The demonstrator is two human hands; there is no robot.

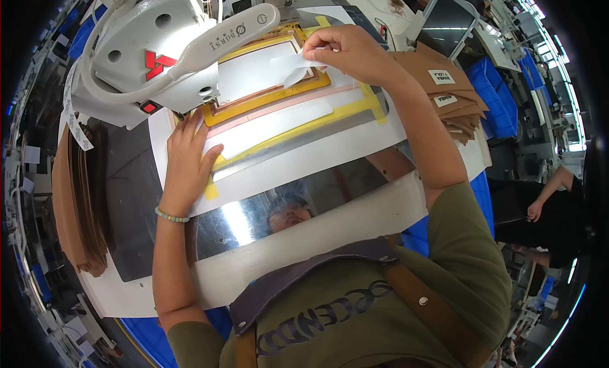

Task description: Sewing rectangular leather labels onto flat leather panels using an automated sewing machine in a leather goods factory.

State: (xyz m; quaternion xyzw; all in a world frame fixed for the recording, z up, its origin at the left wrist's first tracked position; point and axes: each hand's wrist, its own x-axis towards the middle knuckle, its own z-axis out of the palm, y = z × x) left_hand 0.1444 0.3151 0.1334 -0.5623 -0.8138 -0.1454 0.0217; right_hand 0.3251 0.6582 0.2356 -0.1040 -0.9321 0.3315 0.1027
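A thin white piece, like paper or film (pixel 289 64), is pinched between the thumb and fingers of my right hand (pixel 346 49). It hangs over the white area inside a yellow rectangular frame (pixel 293 91). My left hand (pixel 188 160) lies flat with fingers stretched out at the frame's lower left corner, holding nothing. Below the frame, a white strip-shaped panel (pixel 278 132) is bordered by yellow tape (pixel 301 125). Underneath is a white sheet (pixel 311 167) on a shiny metal plate (pixel 311 197).
A white sewing machine head (pixel 146 47) with a curved lamp (pixel 222 41) overhangs the frame's left side. Brown stacked pieces stand at left (pixel 75 203) and right (pixel 422 76). A blue bin (pixel 498 98) and a screen (pixel 449 25) are farther right. Another person (pixel 539 203) stands at far right.
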